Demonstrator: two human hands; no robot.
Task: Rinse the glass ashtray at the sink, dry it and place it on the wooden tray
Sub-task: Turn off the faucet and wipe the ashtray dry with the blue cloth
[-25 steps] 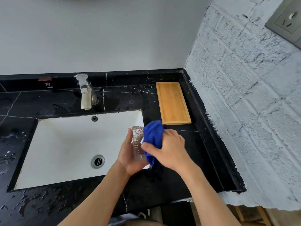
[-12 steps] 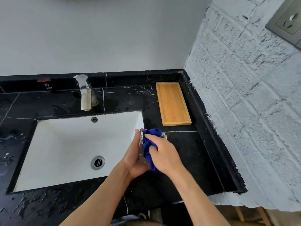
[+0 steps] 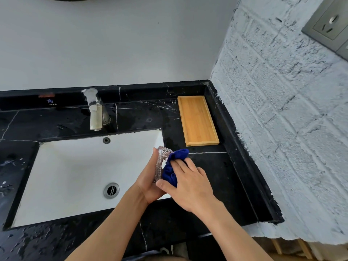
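Gripping glass ashtray point(image 3: 161, 162) on edge, left hand point(image 3: 148, 182) holds it over sink point(image 3: 75, 176) right rim. Right hand point(image 3: 190, 187) presses blue cloth point(image 3: 174, 167) against it. Wooden tray point(image 3: 197, 120) beyond sink, bare.

Black marble countertop point(image 3: 205, 166) with white veins, wet with droplets at the 7 to 9 o'clock area. 1 undermount white sink point(image 3: 66, 176) at centre. Faucet point(image 3: 95, 110) at 11 o'clock. Wooden tray point(image 3: 197, 120) at 1 o'clock, bare.
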